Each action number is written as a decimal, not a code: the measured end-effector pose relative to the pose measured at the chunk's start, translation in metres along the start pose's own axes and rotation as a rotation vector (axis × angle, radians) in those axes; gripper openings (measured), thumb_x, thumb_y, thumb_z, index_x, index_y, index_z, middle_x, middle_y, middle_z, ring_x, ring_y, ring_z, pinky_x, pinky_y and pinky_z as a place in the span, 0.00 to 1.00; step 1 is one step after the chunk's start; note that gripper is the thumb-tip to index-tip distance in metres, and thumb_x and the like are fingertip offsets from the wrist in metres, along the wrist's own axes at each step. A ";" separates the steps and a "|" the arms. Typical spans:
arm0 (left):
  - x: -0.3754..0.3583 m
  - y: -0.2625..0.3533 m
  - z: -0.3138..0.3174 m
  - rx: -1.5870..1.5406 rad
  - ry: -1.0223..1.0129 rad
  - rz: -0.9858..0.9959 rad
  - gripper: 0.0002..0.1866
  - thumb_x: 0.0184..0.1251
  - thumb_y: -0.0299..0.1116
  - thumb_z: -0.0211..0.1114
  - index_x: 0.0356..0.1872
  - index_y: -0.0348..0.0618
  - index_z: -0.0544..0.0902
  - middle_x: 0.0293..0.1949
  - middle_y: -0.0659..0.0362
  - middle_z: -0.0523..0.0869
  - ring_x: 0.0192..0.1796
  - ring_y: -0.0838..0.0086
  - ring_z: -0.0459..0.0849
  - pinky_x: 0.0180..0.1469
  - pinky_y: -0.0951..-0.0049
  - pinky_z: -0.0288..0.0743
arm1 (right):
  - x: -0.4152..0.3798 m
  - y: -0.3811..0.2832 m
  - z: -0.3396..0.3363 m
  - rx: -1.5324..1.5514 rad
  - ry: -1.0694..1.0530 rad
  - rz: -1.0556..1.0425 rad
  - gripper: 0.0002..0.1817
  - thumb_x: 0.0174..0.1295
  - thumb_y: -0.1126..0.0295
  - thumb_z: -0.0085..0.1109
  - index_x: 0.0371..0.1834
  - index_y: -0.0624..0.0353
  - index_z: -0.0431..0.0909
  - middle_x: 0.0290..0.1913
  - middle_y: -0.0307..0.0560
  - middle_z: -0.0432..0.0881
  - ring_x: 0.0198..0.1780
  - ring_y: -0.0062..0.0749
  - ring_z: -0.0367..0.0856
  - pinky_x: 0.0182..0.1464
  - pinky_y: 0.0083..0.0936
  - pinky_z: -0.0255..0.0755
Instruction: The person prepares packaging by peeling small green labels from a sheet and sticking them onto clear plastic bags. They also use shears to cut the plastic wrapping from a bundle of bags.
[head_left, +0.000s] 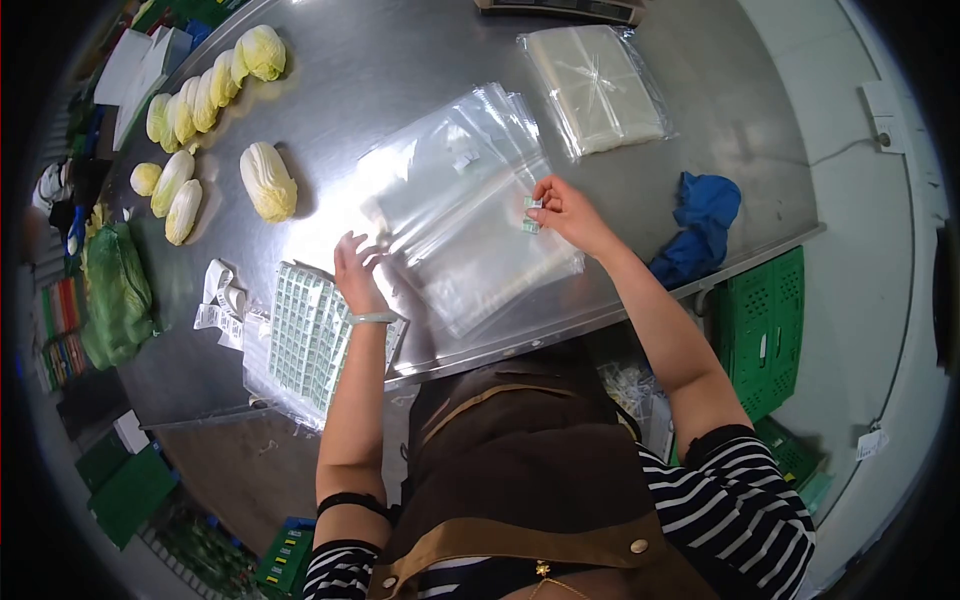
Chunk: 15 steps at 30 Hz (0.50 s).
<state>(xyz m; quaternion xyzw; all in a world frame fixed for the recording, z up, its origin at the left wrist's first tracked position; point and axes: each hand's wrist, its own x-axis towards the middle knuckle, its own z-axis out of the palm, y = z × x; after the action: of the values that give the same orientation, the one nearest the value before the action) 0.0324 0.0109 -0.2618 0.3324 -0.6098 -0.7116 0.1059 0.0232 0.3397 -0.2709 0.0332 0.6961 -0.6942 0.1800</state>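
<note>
My right hand [566, 214] pinches a small green-and-white label [530, 226] between thumb and fingers, over the clear plastic bags [470, 210]. These bags lie fanned in a flat stack on the steel table in front of me. My left hand [357, 266] is open, its fingers apart and curved near the left side of the bags, holding nothing. Under my left wrist and forearm are sheets of green-and-white printed labels [300, 320]. Curled white strips of paper [222, 300] lie just left of those sheets.
Several napa cabbages [268, 182] lie on the left of the steel table [390, 60]. A wrapped pack of bags [597, 88] sits at the back right, a blue cloth [705, 215] near the right edge. A green net bag [117, 290] stands left; green crates [760, 330] are below right.
</note>
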 end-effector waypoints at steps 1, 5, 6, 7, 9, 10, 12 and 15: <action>-0.002 -0.003 -0.001 -0.024 0.107 0.051 0.14 0.74 0.41 0.56 0.44 0.39 0.76 0.36 0.60 0.79 0.33 0.80 0.74 0.38 0.77 0.70 | 0.000 -0.006 0.001 -0.130 -0.018 0.017 0.13 0.60 0.76 0.63 0.43 0.59 0.69 0.29 0.41 0.74 0.31 0.22 0.75 0.32 0.24 0.69; -0.023 -0.024 -0.028 0.521 -0.273 0.361 0.09 0.67 0.33 0.63 0.41 0.39 0.77 0.34 0.60 0.76 0.37 0.73 0.75 0.42 0.74 0.71 | 0.000 -0.010 0.012 -0.536 -0.088 -0.090 0.16 0.54 0.80 0.62 0.43 0.59 0.67 0.35 0.49 0.76 0.36 0.36 0.77 0.38 0.32 0.70; -0.044 -0.014 -0.021 0.682 -0.568 0.264 0.09 0.63 0.31 0.67 0.39 0.40 0.77 0.34 0.59 0.76 0.38 0.70 0.76 0.43 0.72 0.71 | 0.001 -0.004 0.017 -0.608 -0.107 -0.166 0.17 0.53 0.81 0.62 0.43 0.59 0.67 0.37 0.51 0.76 0.37 0.39 0.78 0.40 0.34 0.71; -0.053 -0.019 -0.012 0.753 -0.775 0.533 0.10 0.60 0.31 0.68 0.37 0.40 0.78 0.36 0.57 0.78 0.39 0.65 0.77 0.45 0.68 0.71 | 0.004 0.007 0.019 -0.731 -0.112 -0.222 0.17 0.52 0.81 0.62 0.43 0.59 0.67 0.38 0.51 0.76 0.38 0.42 0.77 0.41 0.34 0.71; -0.055 -0.032 -0.010 0.855 -0.993 0.818 0.10 0.56 0.32 0.70 0.35 0.41 0.79 0.36 0.54 0.81 0.41 0.59 0.78 0.47 0.64 0.72 | 0.009 0.022 0.023 -0.978 -0.119 -0.338 0.17 0.52 0.82 0.61 0.42 0.59 0.67 0.41 0.53 0.76 0.41 0.47 0.76 0.43 0.36 0.71; -0.052 -0.040 -0.012 0.897 -1.005 0.829 0.11 0.54 0.32 0.71 0.35 0.41 0.80 0.35 0.54 0.82 0.40 0.59 0.79 0.47 0.63 0.72 | 0.008 0.020 0.023 -1.030 -0.053 -0.364 0.17 0.52 0.82 0.62 0.42 0.60 0.67 0.40 0.53 0.76 0.40 0.46 0.77 0.42 0.35 0.71; -0.045 -0.049 -0.014 0.892 -1.030 0.734 0.11 0.52 0.32 0.72 0.35 0.42 0.81 0.31 0.54 0.83 0.38 0.60 0.79 0.45 0.64 0.72 | 0.008 0.012 0.023 -1.135 0.075 -0.416 0.17 0.52 0.81 0.62 0.43 0.60 0.67 0.38 0.52 0.76 0.37 0.44 0.77 0.42 0.33 0.72; -0.038 -0.041 -0.012 0.845 -1.052 0.416 0.06 0.59 0.32 0.69 0.34 0.42 0.83 0.27 0.58 0.83 0.35 0.68 0.79 0.42 0.68 0.73 | 0.005 -0.009 0.014 -0.553 0.176 -0.072 0.17 0.53 0.81 0.63 0.43 0.61 0.66 0.35 0.51 0.75 0.33 0.42 0.76 0.40 0.31 0.73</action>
<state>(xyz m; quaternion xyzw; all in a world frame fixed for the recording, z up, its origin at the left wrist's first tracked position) 0.0788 0.0320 -0.2876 -0.1665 -0.8552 -0.4450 -0.2072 0.0184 0.3251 -0.2637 0.0183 0.8726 -0.4785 0.0961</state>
